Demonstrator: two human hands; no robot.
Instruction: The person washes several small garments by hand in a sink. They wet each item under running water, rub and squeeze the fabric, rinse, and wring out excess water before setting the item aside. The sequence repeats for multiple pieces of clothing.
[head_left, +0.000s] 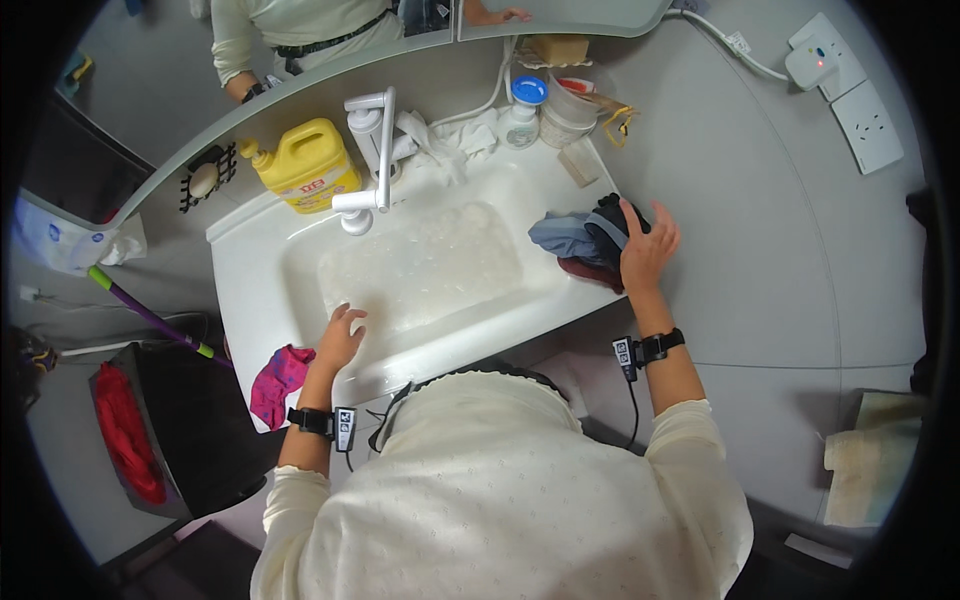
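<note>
My right hand is at the right rim of a white sink, its fingers spread at the edge of a pile of dark, blue and maroon cloths. Whether it grips any cloth, I cannot tell. Over the near left part of the basin hangs my left hand, fingers apart and holding nothing. Cloudy water with suds lies in the basin. A pink patterned cloth rests on the sink's left corner, beside my left wrist. The white faucet stands at the back.
Behind the basin stand a yellow detergent jug, a white cloth, a pump bottle with a blue top and plastic tubs. A soap bar lies on the back right rim. A mirror overhangs the back.
</note>
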